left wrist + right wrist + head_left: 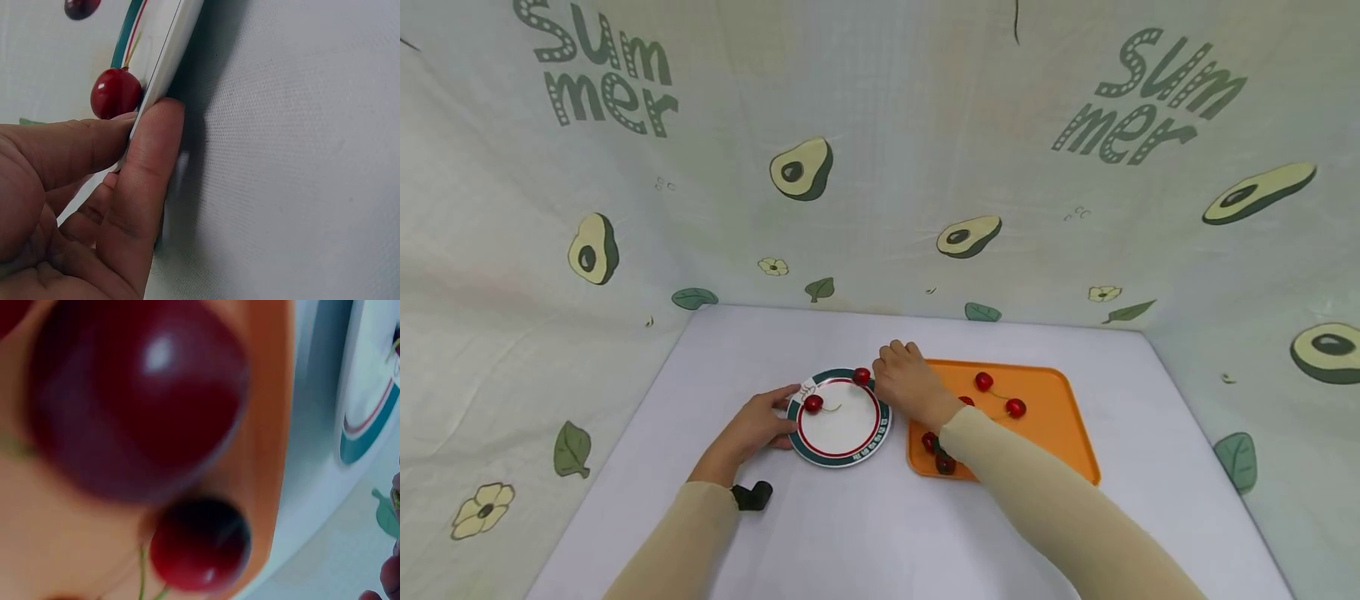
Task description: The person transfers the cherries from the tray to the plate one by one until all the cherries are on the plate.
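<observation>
Your left hand [765, 422] pinches the rim of the white plate [838, 425] with its fingers. The plate is on the counter [820, 542], near the middle of the frame. Your right hand [913, 385] has bent fingers right by a red cherry [861, 377] at the plate's upper right; I can't tell if they hold it. Another cherry [813, 404] lies on the plate's left side. More cherries [1016, 407] lie on the orange tray [1052, 429], right of the middle.
</observation>
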